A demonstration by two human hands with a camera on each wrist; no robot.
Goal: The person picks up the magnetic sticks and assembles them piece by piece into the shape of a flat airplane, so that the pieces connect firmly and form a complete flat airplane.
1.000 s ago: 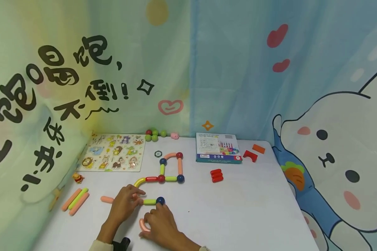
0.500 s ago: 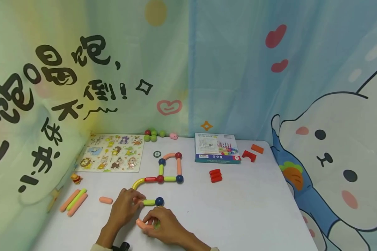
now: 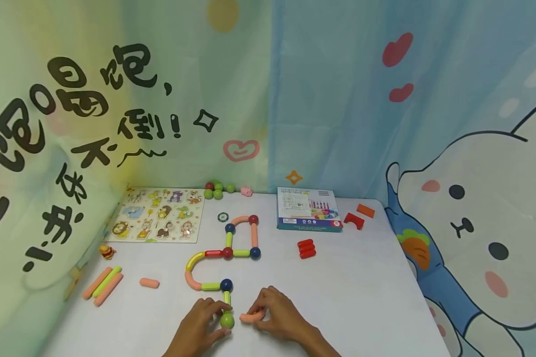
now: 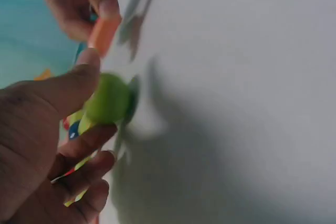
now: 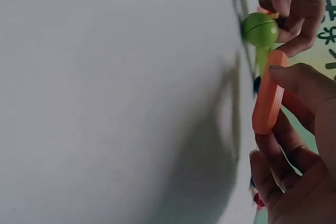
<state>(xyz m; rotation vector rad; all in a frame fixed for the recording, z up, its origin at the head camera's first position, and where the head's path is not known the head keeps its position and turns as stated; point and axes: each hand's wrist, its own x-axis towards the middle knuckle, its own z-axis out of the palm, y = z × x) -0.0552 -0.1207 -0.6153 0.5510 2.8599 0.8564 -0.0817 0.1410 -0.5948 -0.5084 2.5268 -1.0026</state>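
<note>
My left hand (image 3: 198, 325) curls round a green ball (image 3: 227, 320), thumb on one side and fingers on the other. A short light-green rod (image 3: 227, 297) joins this ball to a dark blue ball (image 3: 226, 284). To the right, my right hand (image 3: 279, 315) pinches a curved orange rod (image 3: 252, 316) between thumb and fingers; its end points toward the green ball, with a gap between them. In the right wrist view the orange rod (image 5: 269, 93) stands close to the green ball (image 5: 261, 30). From the blue ball a chain bends through an orange curve (image 3: 191, 280) and a yellow curve (image 3: 194, 260).
The chain ends in a loop of rods and balls (image 3: 254, 235). Left lie loose long rods (image 3: 102, 285) and a short orange rod (image 3: 149, 282). Farther back are a sticker board (image 3: 156, 215), green balls (image 3: 217, 194), a box (image 3: 309, 209), red rods (image 3: 306, 249) and red blocks (image 3: 354, 221).
My left hand has left the chain's bend and moved right and nearer, to the green ball, now joined below the blue ball. My right hand has moved right with the curved orange rod.
</note>
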